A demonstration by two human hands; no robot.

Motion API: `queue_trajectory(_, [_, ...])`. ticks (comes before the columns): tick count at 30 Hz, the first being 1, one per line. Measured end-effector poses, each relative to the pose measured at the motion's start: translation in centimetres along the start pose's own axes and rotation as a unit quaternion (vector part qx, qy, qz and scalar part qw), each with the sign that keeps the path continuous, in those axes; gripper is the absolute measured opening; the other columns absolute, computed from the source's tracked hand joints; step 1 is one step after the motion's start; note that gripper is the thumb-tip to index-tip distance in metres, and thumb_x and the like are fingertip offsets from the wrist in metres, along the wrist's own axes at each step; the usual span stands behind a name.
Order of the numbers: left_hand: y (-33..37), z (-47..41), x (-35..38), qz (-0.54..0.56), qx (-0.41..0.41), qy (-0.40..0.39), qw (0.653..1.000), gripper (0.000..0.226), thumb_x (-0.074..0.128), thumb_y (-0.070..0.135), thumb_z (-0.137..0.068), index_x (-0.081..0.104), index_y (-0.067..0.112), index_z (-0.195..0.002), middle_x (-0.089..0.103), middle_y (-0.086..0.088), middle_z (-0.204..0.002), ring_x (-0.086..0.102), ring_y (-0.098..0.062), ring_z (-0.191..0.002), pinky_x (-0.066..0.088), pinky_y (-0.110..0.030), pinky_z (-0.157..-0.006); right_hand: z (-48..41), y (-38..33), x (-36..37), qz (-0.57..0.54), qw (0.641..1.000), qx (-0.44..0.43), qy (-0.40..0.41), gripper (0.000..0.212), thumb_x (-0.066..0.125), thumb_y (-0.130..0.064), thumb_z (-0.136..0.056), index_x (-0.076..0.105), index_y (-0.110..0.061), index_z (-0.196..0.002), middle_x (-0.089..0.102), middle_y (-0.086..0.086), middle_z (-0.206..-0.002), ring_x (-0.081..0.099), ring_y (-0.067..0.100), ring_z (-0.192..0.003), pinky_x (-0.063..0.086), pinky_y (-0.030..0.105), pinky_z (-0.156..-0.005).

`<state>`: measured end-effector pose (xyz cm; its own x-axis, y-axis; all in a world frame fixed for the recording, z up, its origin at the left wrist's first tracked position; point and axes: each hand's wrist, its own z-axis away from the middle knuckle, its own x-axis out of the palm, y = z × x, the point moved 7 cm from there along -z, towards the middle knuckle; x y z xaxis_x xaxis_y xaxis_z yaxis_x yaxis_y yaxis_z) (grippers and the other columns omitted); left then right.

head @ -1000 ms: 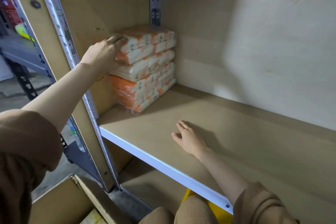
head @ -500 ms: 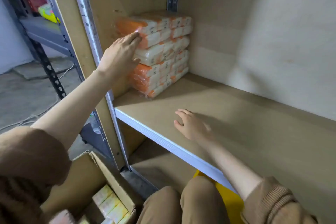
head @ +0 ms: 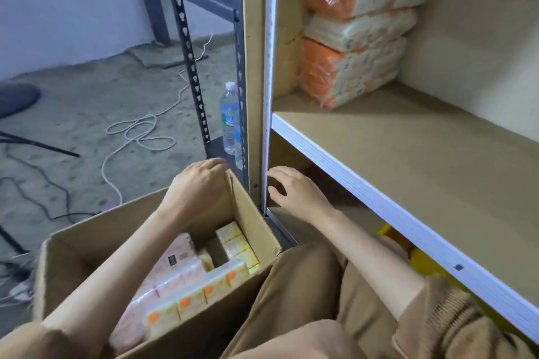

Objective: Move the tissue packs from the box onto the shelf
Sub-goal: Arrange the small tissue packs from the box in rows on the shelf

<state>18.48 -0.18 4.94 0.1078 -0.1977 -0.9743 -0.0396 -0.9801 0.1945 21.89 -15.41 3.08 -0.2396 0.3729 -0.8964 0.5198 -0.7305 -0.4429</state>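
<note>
Three tissue packs [head: 354, 35] already stand on the shelf [head: 408, 154] — many remain in the box [head: 253, 213]. Left hand [head: 195, 186] grips its flap; right hand [head: 294, 192] is open, empty.

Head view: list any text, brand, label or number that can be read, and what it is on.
None is readable.
Water bottle label: too blurred.
Stacked tissue packs on the shelf: print too small.
Packs in the box: dark label on a pink pack, illegible.
</note>
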Motion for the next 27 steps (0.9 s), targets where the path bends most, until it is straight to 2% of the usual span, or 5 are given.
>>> queue_trajectory(5, [-6.3,5.9,2.4,-0.003,-0.082,-0.021,0.996,0.04,0.063,0.016,-0.083,0.059,0.011,-0.123,0.055,-0.004,-0.136,0.056,-0.023,-0.121,0.042,-0.031,-0.103,-1.0,-3.2,4.6,0.008,0.997,-0.037,-0.067,0.04,0.043,-0.018,-0.096,0.045,-0.01,-0.135,0.046,0.004,-0.143,0.039,0.016,-0.133,0.033,0.026,-0.105])
queue_trajectory(10, [-10.2,10.8,3.6,-0.045,-0.117,-0.018,0.992,0.038,0.09,0.006,-0.043,0.075,0.008,-0.078,0.077,-0.009,-0.085,0.074,-0.024,-0.068,0.059,-0.033,-0.057,-1.4,-5.3,8.2,0.021,0.989,-0.056,-0.135,0.042,0.042,-0.021,-0.096,0.042,-0.013,-0.137,0.042,0.003,-0.145,0.038,0.018,-0.135,0.037,0.032,-0.105])
queue_trajectory(14, [-12.4,13.4,5.1,-0.006,-0.174,-0.026,0.984,0.032,0.068,0.013,-0.079,0.067,0.008,-0.111,0.065,-0.008,-0.124,0.063,-0.027,-0.11,0.049,-0.034,-0.094,-1.8,-6.3,10.1,0.04,0.982,-0.077,-0.169,0.043,0.043,-0.021,-0.096,0.042,-0.011,-0.137,0.043,0.005,-0.144,0.038,0.019,-0.134,0.035,0.032,-0.107])
queue_trajectory(16, [-13.1,14.2,5.9,-0.012,-0.187,-0.041,0.981,0.035,0.059,0.019,-0.087,0.06,0.012,-0.121,0.056,-0.003,-0.134,0.055,-0.023,-0.121,0.042,-0.031,-0.103,-1.9,-6.7,10.9,0.041,0.979,-0.08,-0.181,0.043,0.044,-0.021,-0.095,0.042,-0.011,-0.137,0.044,0.005,-0.144,0.038,0.019,-0.134,0.036,0.033,-0.108])
queue_trajectory(27, [-15.3,15.0,8.8,-0.008,-0.208,-0.093,0.974,0.035,0.052,0.024,-0.09,0.056,0.019,-0.125,0.05,0.006,-0.139,0.051,-0.018,-0.124,0.043,-0.032,-0.101,-1.4,-7.2,14.6,0.045,0.969,-0.078,-0.228,0.044,0.045,-0.017,-0.094,0.041,-0.012,-0.138,0.042,0.005,-0.145,0.039,0.02,-0.133,0.037,0.033,-0.108])
